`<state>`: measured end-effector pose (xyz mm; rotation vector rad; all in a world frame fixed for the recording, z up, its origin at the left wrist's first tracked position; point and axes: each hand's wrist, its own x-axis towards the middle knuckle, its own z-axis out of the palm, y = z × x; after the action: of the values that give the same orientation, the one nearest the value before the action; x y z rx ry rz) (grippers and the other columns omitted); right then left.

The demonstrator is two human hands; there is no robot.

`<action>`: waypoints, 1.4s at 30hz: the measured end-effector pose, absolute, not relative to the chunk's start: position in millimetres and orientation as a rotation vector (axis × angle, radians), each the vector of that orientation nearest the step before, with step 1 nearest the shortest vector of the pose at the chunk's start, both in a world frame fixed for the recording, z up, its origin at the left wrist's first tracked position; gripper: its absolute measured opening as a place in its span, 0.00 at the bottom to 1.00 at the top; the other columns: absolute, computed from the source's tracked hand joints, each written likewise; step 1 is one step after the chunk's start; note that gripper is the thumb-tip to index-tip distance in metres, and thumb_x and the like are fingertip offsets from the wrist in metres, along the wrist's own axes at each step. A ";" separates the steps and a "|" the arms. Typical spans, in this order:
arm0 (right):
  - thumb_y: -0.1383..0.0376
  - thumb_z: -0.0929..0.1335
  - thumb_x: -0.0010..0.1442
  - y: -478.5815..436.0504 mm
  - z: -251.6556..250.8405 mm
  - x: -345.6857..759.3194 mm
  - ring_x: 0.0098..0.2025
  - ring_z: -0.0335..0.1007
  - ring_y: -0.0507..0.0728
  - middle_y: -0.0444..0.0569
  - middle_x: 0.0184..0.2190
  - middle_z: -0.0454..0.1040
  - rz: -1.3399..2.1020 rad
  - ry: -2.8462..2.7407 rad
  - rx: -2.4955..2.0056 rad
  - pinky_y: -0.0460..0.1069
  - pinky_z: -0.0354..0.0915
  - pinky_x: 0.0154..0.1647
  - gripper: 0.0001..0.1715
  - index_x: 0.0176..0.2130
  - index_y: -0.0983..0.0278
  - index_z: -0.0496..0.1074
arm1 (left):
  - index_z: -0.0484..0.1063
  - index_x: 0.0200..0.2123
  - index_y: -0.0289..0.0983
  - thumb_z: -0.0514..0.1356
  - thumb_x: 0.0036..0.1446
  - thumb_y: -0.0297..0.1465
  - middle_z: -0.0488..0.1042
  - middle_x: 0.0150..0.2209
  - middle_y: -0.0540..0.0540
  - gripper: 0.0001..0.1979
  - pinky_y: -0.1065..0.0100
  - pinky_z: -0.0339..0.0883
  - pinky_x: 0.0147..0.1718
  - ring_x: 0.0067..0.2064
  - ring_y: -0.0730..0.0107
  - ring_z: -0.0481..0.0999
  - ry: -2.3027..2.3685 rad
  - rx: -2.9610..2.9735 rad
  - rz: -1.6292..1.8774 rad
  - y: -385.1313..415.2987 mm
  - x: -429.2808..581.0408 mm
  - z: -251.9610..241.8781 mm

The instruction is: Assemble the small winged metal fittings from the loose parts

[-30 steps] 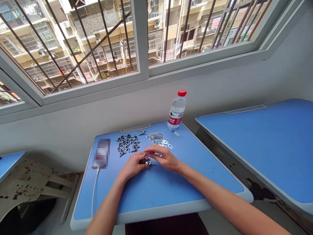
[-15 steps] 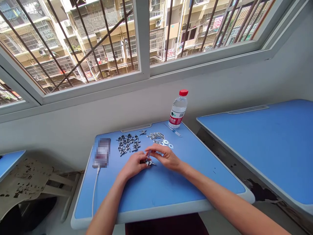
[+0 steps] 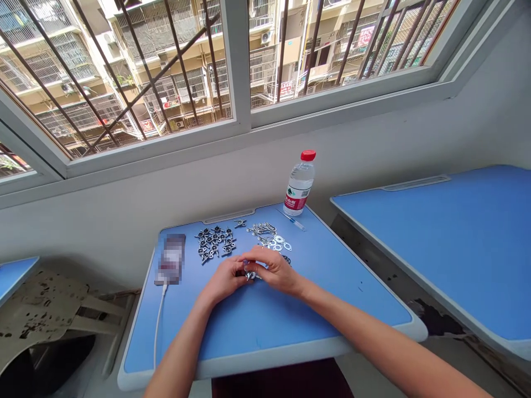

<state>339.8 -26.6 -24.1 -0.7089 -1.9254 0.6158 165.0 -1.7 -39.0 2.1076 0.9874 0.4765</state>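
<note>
Closely curled, the fingers of the left hand [image 3: 224,280] and right hand [image 3: 277,271] hold a small metal fitting [image 3: 251,275] between them. Star-shaped fittings [image 3: 213,243] lie at twelve o'clock on the blue desk [image 3: 265,326]; a fumbled grip could drop the piece among them.

Single head-worn view, close above desk [image 3: 257,331], facing forward and down at hands [image 3: 265,270]

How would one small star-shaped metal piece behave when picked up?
The metal pieces look stiff and probably light. Lying flat on the blue desk, they seem unlikely to roll, but their shiny edges may slip when pinched.
</note>
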 end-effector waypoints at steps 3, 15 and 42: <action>0.62 0.63 0.67 -26.5 -24.7 339.3 0.33 0.68 0.56 0.48 0.30 0.77 0.619 -1.878 -0.756 0.51 0.66 0.38 0.13 0.42 0.61 0.76 | 0.77 0.29 0.36 0.63 0.51 0.24 0.75 0.36 0.49 0.02 0.70 0.64 0.35 0.35 0.68 0.71 0.964 2.147 0.472 -1.8 165.1 -38.1; 0.62 0.65 0.64 -23.5 -26.3 340.9 0.33 0.69 0.56 0.48 0.30 0.76 0.756 -1.790 -0.847 0.51 0.65 0.37 0.11 0.37 0.62 0.76 | 0.78 0.29 0.38 0.65 0.50 0.23 0.77 0.37 0.48 0.05 0.67 0.67 0.42 0.41 0.65 0.74 0.895 2.097 0.574 -1.8 165.0 -40.3; 0.64 0.64 0.62 -24.2 -26.8 342.5 0.29 0.66 0.53 0.47 0.28 0.74 0.797 -1.787 -0.808 0.48 0.64 0.32 0.11 0.38 0.63 0.77 | 0.77 0.33 0.36 0.65 0.50 0.21 0.76 0.45 0.47 0.07 0.67 0.65 0.46 0.46 0.62 0.73 0.880 2.153 0.546 -3.3 164.8 -36.5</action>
<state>342.5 -24.2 -26.8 -0.8083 -1.7866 0.7972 164.8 -3.3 -36.5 2.1526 0.8795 0.5460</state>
